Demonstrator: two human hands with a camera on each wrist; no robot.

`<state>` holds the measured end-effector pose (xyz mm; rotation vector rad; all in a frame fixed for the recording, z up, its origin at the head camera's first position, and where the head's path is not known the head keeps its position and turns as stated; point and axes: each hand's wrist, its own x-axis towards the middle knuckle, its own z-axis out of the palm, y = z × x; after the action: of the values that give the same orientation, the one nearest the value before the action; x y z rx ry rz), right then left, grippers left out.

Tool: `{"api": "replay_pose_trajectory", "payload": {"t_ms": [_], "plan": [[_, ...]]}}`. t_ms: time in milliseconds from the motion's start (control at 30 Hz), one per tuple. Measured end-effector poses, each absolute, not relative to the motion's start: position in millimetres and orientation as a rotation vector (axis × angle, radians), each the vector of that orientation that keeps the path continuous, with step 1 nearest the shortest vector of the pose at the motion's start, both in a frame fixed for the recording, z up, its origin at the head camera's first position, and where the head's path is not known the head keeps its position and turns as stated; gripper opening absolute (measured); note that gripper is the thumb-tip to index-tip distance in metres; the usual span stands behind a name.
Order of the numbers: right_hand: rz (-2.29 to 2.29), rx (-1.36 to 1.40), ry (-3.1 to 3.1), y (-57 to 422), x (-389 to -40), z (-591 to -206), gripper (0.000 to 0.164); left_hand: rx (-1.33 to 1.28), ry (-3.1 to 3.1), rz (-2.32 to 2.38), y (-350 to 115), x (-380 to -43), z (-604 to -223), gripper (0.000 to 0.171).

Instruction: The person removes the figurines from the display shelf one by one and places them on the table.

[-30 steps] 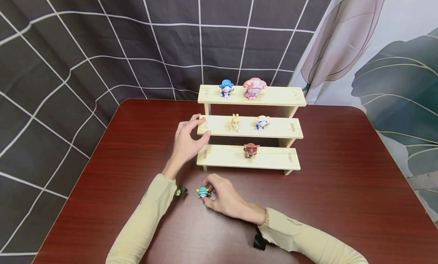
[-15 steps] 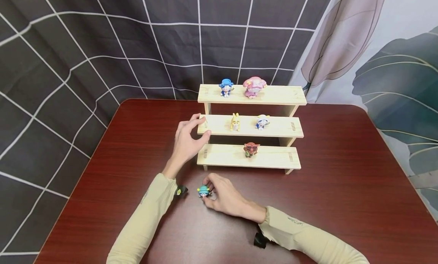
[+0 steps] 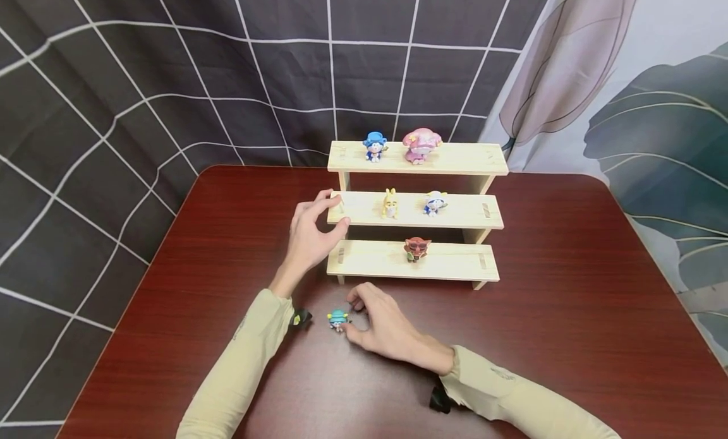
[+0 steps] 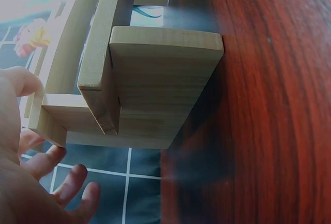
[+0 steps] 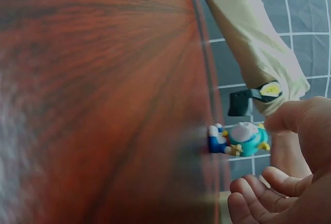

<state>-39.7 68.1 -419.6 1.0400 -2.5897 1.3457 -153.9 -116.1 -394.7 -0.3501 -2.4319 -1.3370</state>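
A small figurine in a turquoise hat with yellow knobs (image 3: pixel 337 319) stands upright on the table, in front of the shelf. Just to its right is my right hand (image 3: pixel 387 325), thumb and fingers spread apart. In the right wrist view the figurine (image 5: pixel 245 138) appears sideways, with my thumb tip close to its hat; whether they touch, I cannot tell. My left hand (image 3: pixel 311 232) holds the left end of the middle step of a three-step wooden display shelf (image 3: pixel 466 211). The left wrist view has the thumb and a finger on either side of that board's end (image 4: pixel 49 125).
The top step bears a blue-hatted figurine (image 3: pixel 374 147) and a pink one (image 3: pixel 421 146). On the middle step are a yellow rabbit figurine (image 3: pixel 390 204) and a white-and-blue one (image 3: pixel 435 203). A reddish-brown figurine in sunglasses (image 3: pixel 417 249) occupies the bottom step. Behind hangs a dark grid curtain (image 3: pixel 296 66).
My right hand has let go of the turquoise-hatted figurine and drawn back slightly to the right, fingers spreading. The figurine stays on the table. My left hand keeps its place on the shelf.
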Motion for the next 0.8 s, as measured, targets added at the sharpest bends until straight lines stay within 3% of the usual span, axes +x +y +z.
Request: {"api": "replay_pose_trajectory", "payload": {"t_ms": [800], "plan": [[1.356, 1.024, -2.41, 121.2, -48.9, -344.1, 0.014, -0.353, -2.43, -1.341, -115.7, -153.3, -392.9, 0.046]]}}
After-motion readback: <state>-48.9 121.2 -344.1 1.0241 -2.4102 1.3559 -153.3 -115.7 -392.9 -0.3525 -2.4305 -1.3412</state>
